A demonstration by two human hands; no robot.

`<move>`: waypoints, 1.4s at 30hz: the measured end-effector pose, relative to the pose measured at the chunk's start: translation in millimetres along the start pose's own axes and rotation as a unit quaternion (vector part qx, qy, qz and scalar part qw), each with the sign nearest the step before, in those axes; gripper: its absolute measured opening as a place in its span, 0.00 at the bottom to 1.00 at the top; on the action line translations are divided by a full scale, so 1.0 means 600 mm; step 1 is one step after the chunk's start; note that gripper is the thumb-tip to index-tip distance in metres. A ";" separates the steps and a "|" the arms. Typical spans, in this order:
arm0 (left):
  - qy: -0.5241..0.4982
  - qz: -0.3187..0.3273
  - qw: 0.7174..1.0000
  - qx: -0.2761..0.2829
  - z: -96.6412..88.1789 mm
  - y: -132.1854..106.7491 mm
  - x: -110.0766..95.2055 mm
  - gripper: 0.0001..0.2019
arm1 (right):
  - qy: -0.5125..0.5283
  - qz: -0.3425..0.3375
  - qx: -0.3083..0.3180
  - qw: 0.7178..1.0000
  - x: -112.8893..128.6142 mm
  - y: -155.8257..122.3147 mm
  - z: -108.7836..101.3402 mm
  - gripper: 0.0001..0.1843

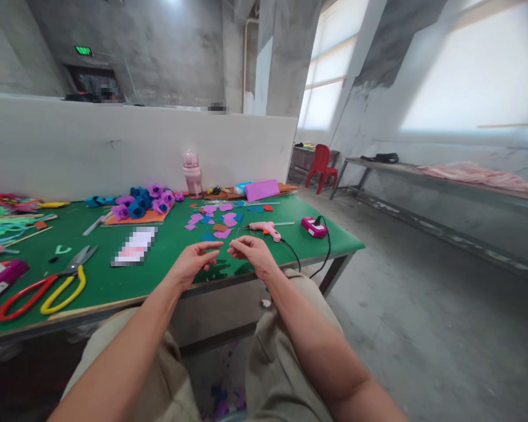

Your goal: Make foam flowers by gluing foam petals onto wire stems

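Over the table's front edge, my left hand (196, 262) is raised with its fingers stretched toward the right and a gap between thumb and forefinger; I see nothing in it. Facing it a short way off, my right hand (253, 253) has its thumb and fingertips pressed together. Whatever sits in that pinch is too small to make out. Just beyond both hands lie purple, blue and brown cut petal pieces (229, 220). A pink glue gun (266, 228) with an orange trigger rests behind my right hand, its nozzle pointing left.
Red-and-yellow-handled scissors (74, 268) and a phone (135, 246) lie to the left on the green table (176, 281). Finished purple and blue flowers (143, 202) are piled behind. A pink bottle (192, 174) stands by the white partition. A corded magenta power socket (314, 227) sits right.
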State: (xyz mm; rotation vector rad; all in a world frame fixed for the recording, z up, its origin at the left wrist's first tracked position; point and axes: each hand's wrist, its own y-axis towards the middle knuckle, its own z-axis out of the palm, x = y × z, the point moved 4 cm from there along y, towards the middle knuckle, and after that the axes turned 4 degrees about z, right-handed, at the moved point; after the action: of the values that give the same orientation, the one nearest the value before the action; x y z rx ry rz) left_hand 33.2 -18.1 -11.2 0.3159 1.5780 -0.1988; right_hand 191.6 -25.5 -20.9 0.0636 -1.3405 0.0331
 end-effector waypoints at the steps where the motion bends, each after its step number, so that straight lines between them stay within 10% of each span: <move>1: -0.011 0.006 1.000 -0.011 0.000 0.001 0.000 0.20 | -0.007 -0.002 0.013 1.000 -0.001 -0.004 0.008 0.15; 19: -0.106 -0.006 0.994 -0.038 0.000 0.003 0.005 0.15 | -0.111 -0.032 0.124 0.985 -0.026 -0.020 0.053 0.16; 42: -0.196 -0.047 0.979 -0.035 0.000 0.004 0.007 0.11 | -0.133 -0.068 0.086 0.985 -0.022 -0.022 0.059 0.10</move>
State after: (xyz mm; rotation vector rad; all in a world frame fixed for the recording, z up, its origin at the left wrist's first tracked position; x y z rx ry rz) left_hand 33.9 -15.7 -15.0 0.1348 1.2074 -0.2605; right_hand 154.8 -40.8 -26.2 0.3140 -1.5953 0.0260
